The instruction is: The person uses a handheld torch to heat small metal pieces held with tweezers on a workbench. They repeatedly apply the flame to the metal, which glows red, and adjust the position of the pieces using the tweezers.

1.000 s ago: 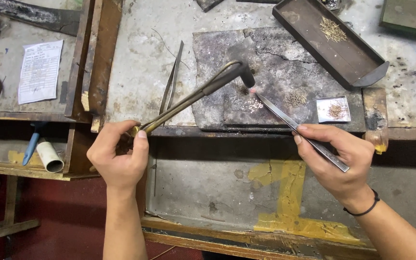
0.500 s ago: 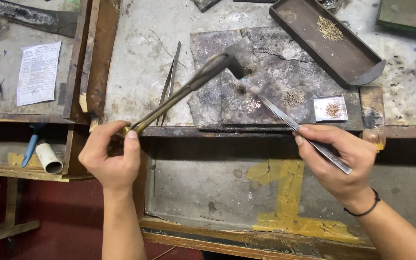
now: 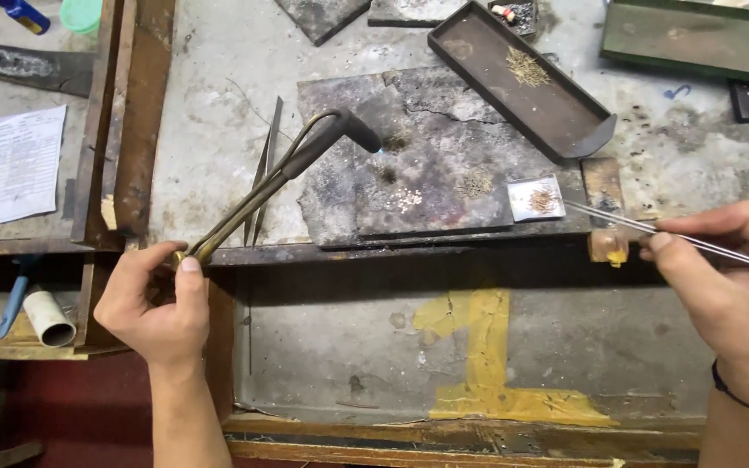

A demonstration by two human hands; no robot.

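Brass-coloured torch (image 3: 288, 169) was gripped in the curled left hand (image 3: 153, 303), its nozzle over the charred slab (image 3: 444, 165), while the right hand (image 3: 726, 277), partly cut off at frame edge, pinched thin tweezers (image 3: 643, 230) toward a small tray (image 3: 537, 198).

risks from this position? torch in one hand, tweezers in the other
1. The torch in the left hand points at the dark slab; a small flame seems to show at its tip. The tiny metal bits there could overheat or scatter.
2. The tweezers in the right hand reach toward the small square dish at the slab's edge; a nudge might tip it off.
3. The paper sheet lies left of the torch, so a swing that way could scorch it.
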